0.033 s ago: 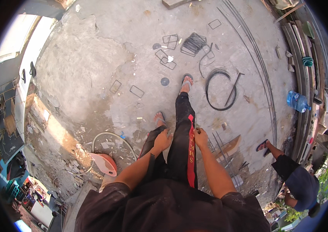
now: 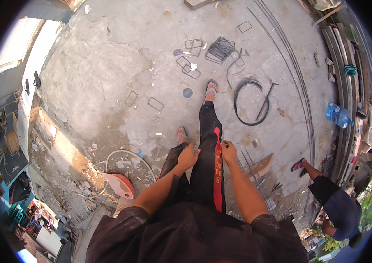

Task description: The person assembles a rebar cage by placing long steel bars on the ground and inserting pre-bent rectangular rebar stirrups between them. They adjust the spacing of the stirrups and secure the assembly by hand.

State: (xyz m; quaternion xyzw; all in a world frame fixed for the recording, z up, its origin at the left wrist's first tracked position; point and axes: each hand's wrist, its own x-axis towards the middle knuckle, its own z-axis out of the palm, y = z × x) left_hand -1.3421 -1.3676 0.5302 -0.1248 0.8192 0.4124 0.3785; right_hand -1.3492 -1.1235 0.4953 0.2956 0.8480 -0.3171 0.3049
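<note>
My left hand is closed, its fingertips at the inner edge of my right trouser leg. On the outer side, my right hand is closed at the same black cloth, beside its red stripe. The fingers seem to pinch the fabric, though their tips are partly hidden. Both sandalled feet stand on rough concrete, the right foot ahead of the left foot. Beyond my feet lies a pile of bent wire rectangles, with several single ones scattered around it. A coil of black wire lies to their right.
Long steel rods run along the right, near stacked planks and a blue water bottle. An orange plastic seat-like piece and a pale hose lie at left among rubble. Another person is at lower right.
Both hands have shifted slightly, the left one inward to the right trouser leg and the right one a little upward along its side. The things on the ground look the same.
</note>
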